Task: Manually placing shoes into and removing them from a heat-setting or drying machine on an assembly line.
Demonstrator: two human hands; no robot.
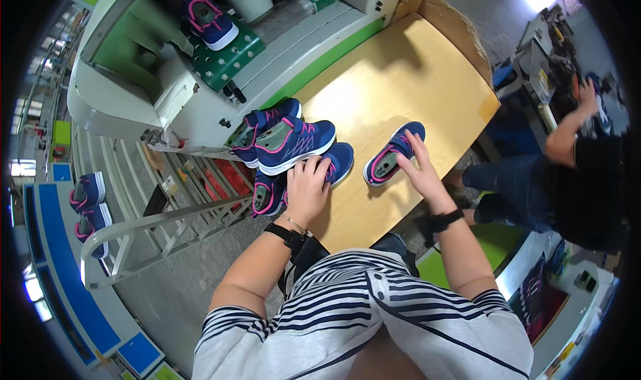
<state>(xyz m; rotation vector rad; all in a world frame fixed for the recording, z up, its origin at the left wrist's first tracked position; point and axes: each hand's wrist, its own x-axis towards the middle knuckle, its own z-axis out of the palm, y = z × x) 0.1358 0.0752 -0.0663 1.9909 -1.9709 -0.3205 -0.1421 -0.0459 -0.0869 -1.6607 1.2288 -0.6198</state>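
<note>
**Both hands on navy-and-pink shoes at the wooden bench**

We note a plywood bench (400, 80) as our landmark. Near its middle lies a single navy shoe with pink trim (392, 154), sole down, opening up. The right hand (420, 168) rests on the near side of this shoe, fingers curled over its heel and collar, grasping it.

At the bench's left edge sits a cluster of like shoes. The left hand (307, 186) is laid over a low shoe (339, 161) at the near end of that cluster, fingers bent down onto it; we cannot tell whether it is gripped or merely pressed. Just beyond, a tilted shoe (294, 143) leans on another pair member (257, 123).

Left of the bench stands a green-and-white machine (200, 60), one shoe (210, 21) on its perforated green pad. Right of the bench, another person (574, 173) works at a separate station.
</note>
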